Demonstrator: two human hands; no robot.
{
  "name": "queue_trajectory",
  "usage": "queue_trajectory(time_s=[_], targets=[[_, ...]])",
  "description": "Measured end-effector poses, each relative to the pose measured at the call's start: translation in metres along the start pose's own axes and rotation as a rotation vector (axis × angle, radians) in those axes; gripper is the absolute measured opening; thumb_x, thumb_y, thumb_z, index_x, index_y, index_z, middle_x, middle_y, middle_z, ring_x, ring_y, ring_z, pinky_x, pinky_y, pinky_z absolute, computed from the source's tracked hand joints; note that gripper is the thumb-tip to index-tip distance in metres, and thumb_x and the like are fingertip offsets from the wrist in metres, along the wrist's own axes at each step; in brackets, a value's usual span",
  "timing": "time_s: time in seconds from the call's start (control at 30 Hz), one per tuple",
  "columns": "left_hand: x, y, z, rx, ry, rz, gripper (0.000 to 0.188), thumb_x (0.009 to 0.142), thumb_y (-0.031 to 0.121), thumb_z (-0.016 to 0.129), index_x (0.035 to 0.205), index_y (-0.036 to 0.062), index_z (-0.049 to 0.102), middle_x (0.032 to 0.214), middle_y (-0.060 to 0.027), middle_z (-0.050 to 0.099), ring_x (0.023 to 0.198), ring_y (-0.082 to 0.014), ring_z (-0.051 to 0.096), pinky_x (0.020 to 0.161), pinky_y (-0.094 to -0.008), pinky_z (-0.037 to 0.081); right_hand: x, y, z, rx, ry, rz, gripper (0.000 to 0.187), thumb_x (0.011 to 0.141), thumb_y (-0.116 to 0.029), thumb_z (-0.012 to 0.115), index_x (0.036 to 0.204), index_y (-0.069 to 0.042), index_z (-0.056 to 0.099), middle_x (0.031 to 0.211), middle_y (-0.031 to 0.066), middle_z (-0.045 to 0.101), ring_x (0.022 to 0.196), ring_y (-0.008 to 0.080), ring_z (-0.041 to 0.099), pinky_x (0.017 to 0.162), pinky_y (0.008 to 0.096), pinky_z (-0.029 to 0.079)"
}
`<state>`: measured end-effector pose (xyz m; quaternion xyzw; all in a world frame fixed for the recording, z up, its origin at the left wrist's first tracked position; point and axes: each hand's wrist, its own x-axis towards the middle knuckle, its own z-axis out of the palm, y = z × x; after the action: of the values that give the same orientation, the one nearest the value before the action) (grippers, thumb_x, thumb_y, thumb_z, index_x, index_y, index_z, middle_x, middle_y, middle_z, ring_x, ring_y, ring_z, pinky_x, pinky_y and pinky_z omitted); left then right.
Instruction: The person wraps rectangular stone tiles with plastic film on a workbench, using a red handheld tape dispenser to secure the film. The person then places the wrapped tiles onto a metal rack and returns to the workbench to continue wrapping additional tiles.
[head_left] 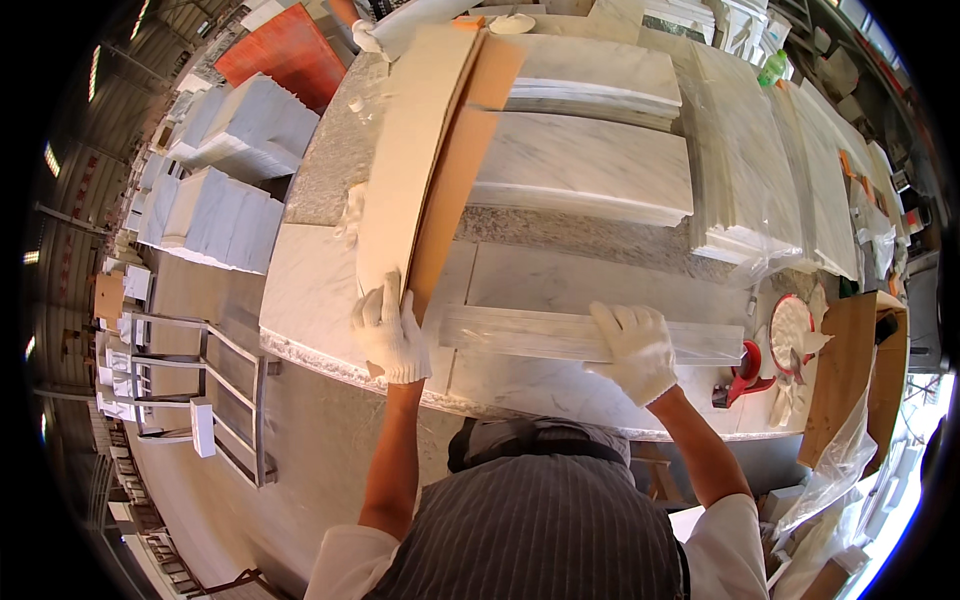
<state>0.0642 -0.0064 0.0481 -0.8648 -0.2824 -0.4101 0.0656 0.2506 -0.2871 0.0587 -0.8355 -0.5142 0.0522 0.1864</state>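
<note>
Clear film wraps a long bundle of pale strips (pixel 520 332), lying crosswise on your worktable (pixel 340 365), close to its near edge. Your right hand (pixel 636 352), white-gloved, holds it right of centre, fingers over the top and thumb toward you. Your left hand (pixel 391 330), also gloved, grips the near end of a long carton (pixel 415 180), white on one face and brown on the side; it slants away toward the far side of the table, its near end just beside the bundle's left end.

Room: bare pale slab runs between bundle and rough near edge, and more lies behind the bundle, right of the carton.

Obstacles: a red tape dispenser (pixel 743 375) sits just beside the bundle's right end; a red-rimmed bowl (pixel 791 335) of white material stands beyond it. Marble slabs (pixel 580 165) block the far side. An open brown box (pixel 850 380) stands at your right; a metal frame (pixel 205 390) stands on the floor, left.
</note>
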Motion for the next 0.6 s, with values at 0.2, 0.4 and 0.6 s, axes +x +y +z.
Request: queue_trajectory(time_s=[0.2,0.4,0.6], targets=[[0.027,0.044,0.009,-0.061,0.007,0.207,0.044,0.078,0.001,0.064,0.120,0.0125,0.067,0.109,-0.0045,0.061,0.105,-0.0262,0.055,0.100,-0.0521,0.035,0.002,0.000,0.001,0.003,0.057,-0.018,0.080,0.059,-0.035,0.086,0.127,-0.010,0.053,0.109,0.0095,0.060,0.105,0.0324,0.056,0.096,0.0466,0.042],[0.026,0.053,0.022,-0.110,-0.083,0.250,0.048,0.074,0.001,0.058,0.118,0.0170,0.068,0.110,-0.0019,0.062,0.105,-0.0247,0.056,0.102,-0.0526,0.034,0.004,0.002,-0.002,0.036,0.037,-0.014,0.081,0.058,-0.035,0.086,0.128,-0.010,0.053,0.109,0.0098,0.060,0.104,0.0323,0.057,0.096,0.0468,0.043],[0.026,0.053,0.025,-0.110,-0.099,0.317,0.044,0.075,0.007,0.058,0.117,0.0161,0.067,0.110,-0.0013,0.061,0.105,-0.0222,0.056,0.103,-0.0519,0.036,0.003,0.004,-0.004,0.055,0.042,-0.035,0.084,0.059,-0.039,0.085,0.130,-0.010,0.051,0.114,0.0102,0.059,0.110,0.0312,0.055,0.101,0.0471,0.040]])
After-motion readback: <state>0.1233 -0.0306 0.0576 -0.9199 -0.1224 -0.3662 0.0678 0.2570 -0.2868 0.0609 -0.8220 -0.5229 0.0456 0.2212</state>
